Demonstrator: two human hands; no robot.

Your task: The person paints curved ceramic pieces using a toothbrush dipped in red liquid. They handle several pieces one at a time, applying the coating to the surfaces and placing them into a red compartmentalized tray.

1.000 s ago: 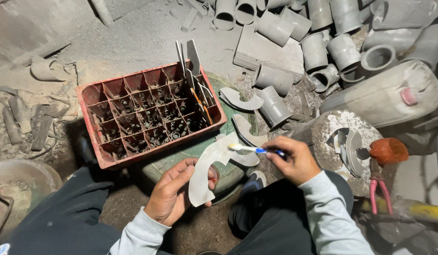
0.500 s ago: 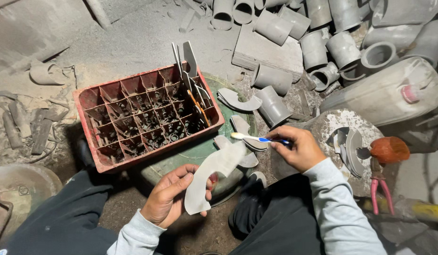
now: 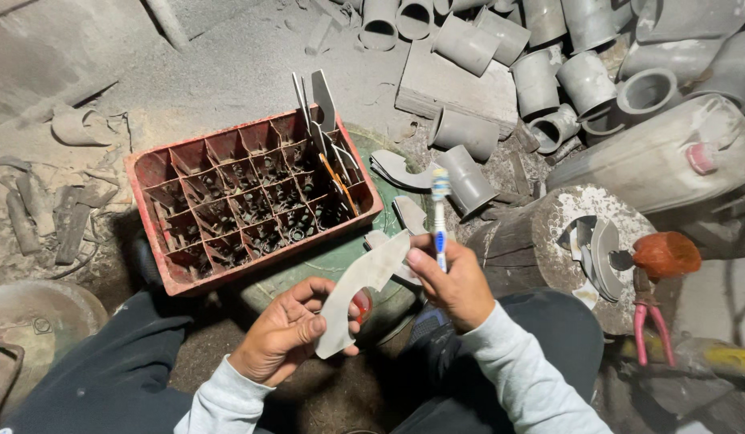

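Grey curved strip (image 3: 358,291) partly hidden by left hand (image 3: 285,331).

A red crate (image 3: 256,205), grey curved piece (image 3: 358,289), and blue-and-white toothbrush (image 3: 440,217).

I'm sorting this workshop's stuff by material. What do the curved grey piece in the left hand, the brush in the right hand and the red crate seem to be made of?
Curved grey piece: probably plastic cut from pipe; matte, dusty, thin-walled like the grey pipe sections nearby.
Brush: a toothbrush, glossy blue-and-white plastic handle, pale bristles.
Red crate: moulded plastic, judging by its thin divider grid; dull and grimy.
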